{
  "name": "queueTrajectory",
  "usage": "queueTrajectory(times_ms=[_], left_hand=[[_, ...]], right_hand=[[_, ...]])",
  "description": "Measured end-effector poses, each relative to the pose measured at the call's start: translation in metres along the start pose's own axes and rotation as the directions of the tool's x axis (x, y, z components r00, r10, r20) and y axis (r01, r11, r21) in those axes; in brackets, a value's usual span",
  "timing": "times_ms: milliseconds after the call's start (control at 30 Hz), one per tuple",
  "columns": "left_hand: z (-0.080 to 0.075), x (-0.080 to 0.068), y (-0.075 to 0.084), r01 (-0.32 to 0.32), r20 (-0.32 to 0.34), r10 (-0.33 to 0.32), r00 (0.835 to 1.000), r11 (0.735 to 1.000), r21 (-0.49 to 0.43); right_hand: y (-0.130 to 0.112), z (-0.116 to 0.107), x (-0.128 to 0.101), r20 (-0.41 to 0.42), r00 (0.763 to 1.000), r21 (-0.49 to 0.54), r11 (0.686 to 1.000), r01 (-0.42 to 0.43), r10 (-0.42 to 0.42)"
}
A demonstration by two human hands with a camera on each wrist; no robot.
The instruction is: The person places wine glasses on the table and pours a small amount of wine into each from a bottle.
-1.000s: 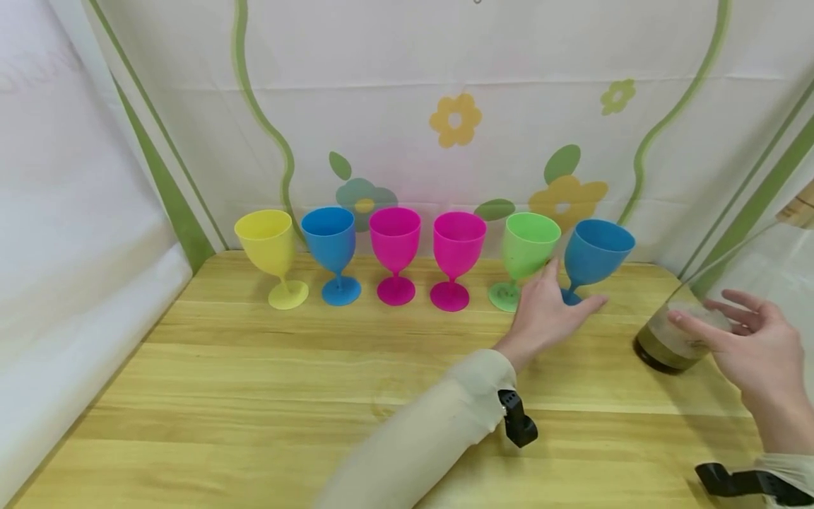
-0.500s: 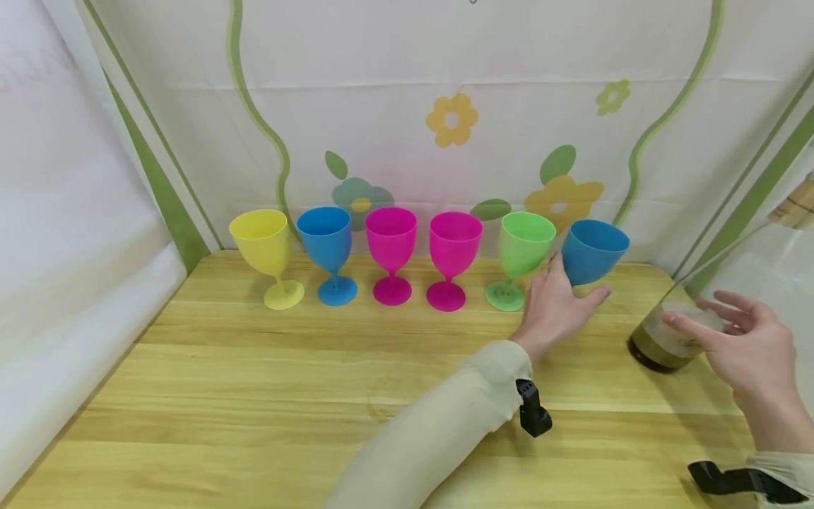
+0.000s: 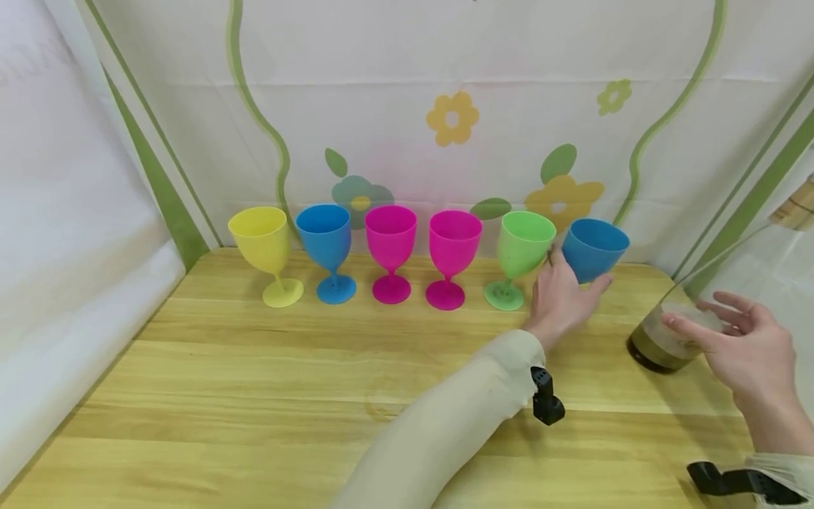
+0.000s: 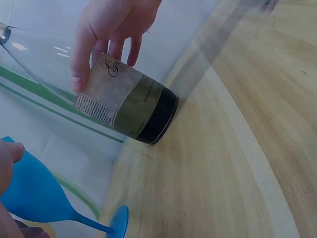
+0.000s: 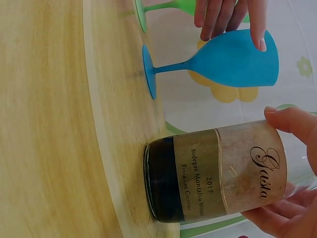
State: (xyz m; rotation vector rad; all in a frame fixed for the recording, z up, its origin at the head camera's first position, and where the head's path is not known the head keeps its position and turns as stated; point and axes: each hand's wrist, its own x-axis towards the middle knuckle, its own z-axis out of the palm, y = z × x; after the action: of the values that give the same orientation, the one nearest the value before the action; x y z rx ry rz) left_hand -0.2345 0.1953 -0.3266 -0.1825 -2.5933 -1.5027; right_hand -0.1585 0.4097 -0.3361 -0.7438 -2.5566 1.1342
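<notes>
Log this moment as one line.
left hand: holds blue goblet | right hand: holds wine bottle | table

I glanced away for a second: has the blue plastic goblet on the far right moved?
Yes. The blue plastic goblet has shifted slightly left, closing on the standing green plastic goblet, with the left hand on its bowl.

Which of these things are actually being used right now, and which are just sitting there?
In use:
- right-hand blue goblet, held at the bowl by the left hand
- wine bottle, with the right hand around it

Just standing by:
- green goblet
- two pink goblets
- other blue goblet
- yellow goblet
</notes>
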Motion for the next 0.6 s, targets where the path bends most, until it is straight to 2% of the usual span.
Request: queueTrajectory(times_ms=[267,400,500,600], left_hand=[[0.0,0.0084,-0.002,-0.001,-0.003,0.001,1.0,0.999,-0.032],[0.0019,0.0107,-0.0013,-0.035,-0.003,0.034,0.999,0.998,-0.044],[0.0048,0.0104,0.0001,-0.048,-0.006,0.048,0.999,0.998,-0.04],[0.0067,0.0089,0.0013,-0.032,-0.006,0.032,0.999,0.999,-0.01]], right_hand=[[-0.0047,0.0015,0.0007,0.015,1.0,0.011,1.0,0.003,-0.003],[-0.0022,-0.0004,0.0007,0.014,1.0,0.005,1.0,0.016,-0.016],[0.0005,-0.002,0.001,0.01,1.0,0.002,1.0,0.021,-0.021],[0.0014,-0.0011,0.0018,0.011,1.0,0.008,1.0,0.023,-0.023]])
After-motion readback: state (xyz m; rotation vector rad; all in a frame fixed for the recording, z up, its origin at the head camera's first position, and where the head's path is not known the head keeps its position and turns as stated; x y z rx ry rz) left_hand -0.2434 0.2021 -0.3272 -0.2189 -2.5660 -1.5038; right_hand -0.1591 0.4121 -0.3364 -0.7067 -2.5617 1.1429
